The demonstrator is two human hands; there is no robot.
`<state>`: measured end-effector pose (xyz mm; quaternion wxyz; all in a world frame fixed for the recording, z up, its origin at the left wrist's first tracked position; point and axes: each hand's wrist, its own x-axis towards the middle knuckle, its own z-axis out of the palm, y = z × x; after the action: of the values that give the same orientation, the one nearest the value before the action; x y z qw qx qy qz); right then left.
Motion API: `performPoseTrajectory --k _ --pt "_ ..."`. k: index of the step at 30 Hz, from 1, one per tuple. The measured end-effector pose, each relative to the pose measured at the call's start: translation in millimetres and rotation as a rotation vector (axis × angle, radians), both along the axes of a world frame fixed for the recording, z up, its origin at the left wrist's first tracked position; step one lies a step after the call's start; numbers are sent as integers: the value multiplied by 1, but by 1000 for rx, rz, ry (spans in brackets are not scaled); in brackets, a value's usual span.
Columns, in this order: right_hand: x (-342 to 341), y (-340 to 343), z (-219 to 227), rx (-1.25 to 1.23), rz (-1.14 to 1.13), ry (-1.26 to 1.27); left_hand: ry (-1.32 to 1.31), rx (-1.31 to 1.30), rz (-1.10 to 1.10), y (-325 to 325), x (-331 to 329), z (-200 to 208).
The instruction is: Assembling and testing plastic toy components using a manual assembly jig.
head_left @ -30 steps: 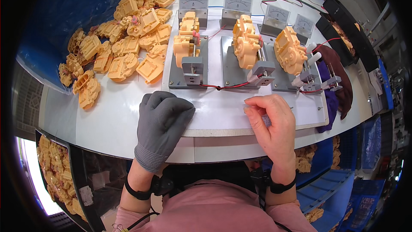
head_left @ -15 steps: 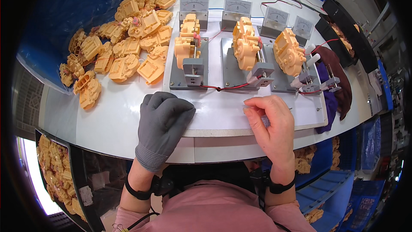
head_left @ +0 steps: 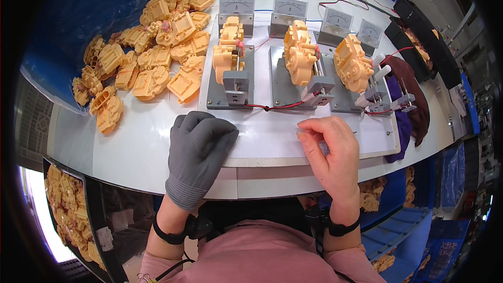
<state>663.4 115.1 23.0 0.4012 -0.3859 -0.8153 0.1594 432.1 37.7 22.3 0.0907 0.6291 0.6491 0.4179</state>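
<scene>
My left hand (head_left: 201,152), in a grey knit glove, rests at the front of the white table with its fingers curled in and the thumb against them. My right hand (head_left: 335,149) is bare and lies to the right, fingers bent and thumb close to the forefinger; nothing shows in either hand. Beyond them stand three grey test fixtures, each carrying a cream plastic gearbox housing: the left housing (head_left: 228,47), the middle housing (head_left: 301,55) and the right housing (head_left: 353,64). Neither hand touches a fixture (head_left: 216,94).
Loose cream housings (head_left: 152,81) are heaped at the left by a blue plastic-lined bin (head_left: 57,36). Analog meters (head_left: 290,9) stand behind the fixtures, joined by wires. Purple and brown cloths (head_left: 414,99) lie at the right, near black trays (head_left: 424,42). Boxes of housings (head_left: 68,209) flank me below.
</scene>
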Motion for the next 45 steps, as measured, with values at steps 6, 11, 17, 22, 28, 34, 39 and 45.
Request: performPoseTrajectory --k 6,11,17,22,28,34,39,45 --pt "-2 -1 1 1 5 3 22 -17 24 -1 0 3" --pt "3 -2 1 4 4 -4 23 -1 18 2 2 -1" --pt "0 2 2 79 52 13 -4 -8 34 -3 1 -2" --pt "3 1 -2 50 16 27 -30 -22 17 1 3 -4" --pt "2 0 -1 81 14 -3 -30 -2 16 0 2 -5" --pt "4 -6 4 131 104 120 1 53 0 1 0 -4" --pt "-17 -23 24 0 280 260 21 29 3 -3 -1 -2" --pt "-52 -10 20 -72 322 306 -4 20 0 -2 0 0"
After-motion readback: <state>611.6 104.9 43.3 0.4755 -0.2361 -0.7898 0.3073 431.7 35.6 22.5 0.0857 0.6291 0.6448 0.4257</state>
